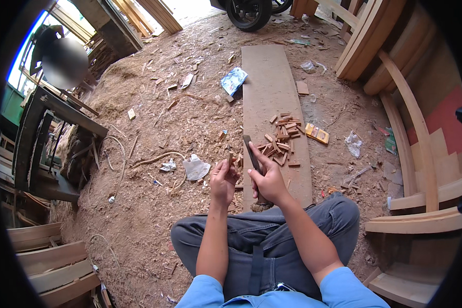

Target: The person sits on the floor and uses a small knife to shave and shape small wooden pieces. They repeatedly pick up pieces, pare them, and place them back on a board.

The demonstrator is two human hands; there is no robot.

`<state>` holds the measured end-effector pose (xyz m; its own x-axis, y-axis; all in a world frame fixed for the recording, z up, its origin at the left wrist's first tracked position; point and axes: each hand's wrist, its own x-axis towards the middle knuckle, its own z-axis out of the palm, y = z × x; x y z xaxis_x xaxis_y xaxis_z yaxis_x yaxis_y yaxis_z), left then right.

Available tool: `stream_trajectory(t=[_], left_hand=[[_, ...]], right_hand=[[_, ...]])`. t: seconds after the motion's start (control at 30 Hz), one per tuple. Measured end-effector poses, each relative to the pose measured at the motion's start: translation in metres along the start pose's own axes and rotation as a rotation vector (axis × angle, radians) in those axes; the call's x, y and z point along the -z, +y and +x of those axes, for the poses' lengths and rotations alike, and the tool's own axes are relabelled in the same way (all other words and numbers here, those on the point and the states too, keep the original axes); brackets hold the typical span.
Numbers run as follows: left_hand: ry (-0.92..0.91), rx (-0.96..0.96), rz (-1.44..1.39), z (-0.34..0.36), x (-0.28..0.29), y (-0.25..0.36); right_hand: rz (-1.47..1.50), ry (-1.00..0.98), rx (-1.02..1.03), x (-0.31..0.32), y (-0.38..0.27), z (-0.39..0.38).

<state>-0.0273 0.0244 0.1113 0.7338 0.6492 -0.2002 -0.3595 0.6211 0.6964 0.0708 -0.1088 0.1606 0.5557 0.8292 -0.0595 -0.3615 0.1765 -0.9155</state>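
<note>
My left hand (224,180) is closed, with a small piece of wood (230,155) pinched upright between thumb and fingers. Beside it, my right hand (270,180) wraps round a chisel (249,147). Its long dark blade points away from me, and its frayed handle end (262,206) shows below the hand near my lap. The two hands are close together but apart. Just beyond the right hand, a heap of small reddish wood pieces (282,138) lies on a long flat board (266,82). The board stretches away from my crossed legs.
A yellow packet (317,133) lies right of the board, a blue packet (234,81) at its left edge. Shavings cover the ground (154,118). Wooden frames (421,128) stand at right, a dark frame (33,143) at left. Beyond are a motorbike wheel (249,13) and a person (46,51).
</note>
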Motion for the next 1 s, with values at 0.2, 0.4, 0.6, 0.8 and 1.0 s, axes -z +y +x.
stream_trajectory(t=[0.2,0.4,0.6,0.8,1.0], left_hand=[[-0.055,-0.019,-0.041,0.001,-0.003,0.003],[-0.085,-0.02,-0.043,0.003,-0.004,0.006],[-0.152,-0.018,-0.131,0.0,-0.008,0.013],[-0.047,-0.103,-0.022,-0.004,-0.016,0.018],[-0.112,-0.044,-0.078,-0.005,-0.008,0.021]], right_hand=[[-0.348,-0.041,-0.063,-0.014,-0.013,-0.005],[-0.424,-0.084,-0.018,-0.014,-0.013,-0.006],[-0.468,-0.112,-0.045,-0.015,-0.021,-0.009],[-0.564,-0.156,-0.001,-0.018,-0.02,-0.011],[-0.594,-0.187,0.032,-0.017,-0.017,-0.012]])
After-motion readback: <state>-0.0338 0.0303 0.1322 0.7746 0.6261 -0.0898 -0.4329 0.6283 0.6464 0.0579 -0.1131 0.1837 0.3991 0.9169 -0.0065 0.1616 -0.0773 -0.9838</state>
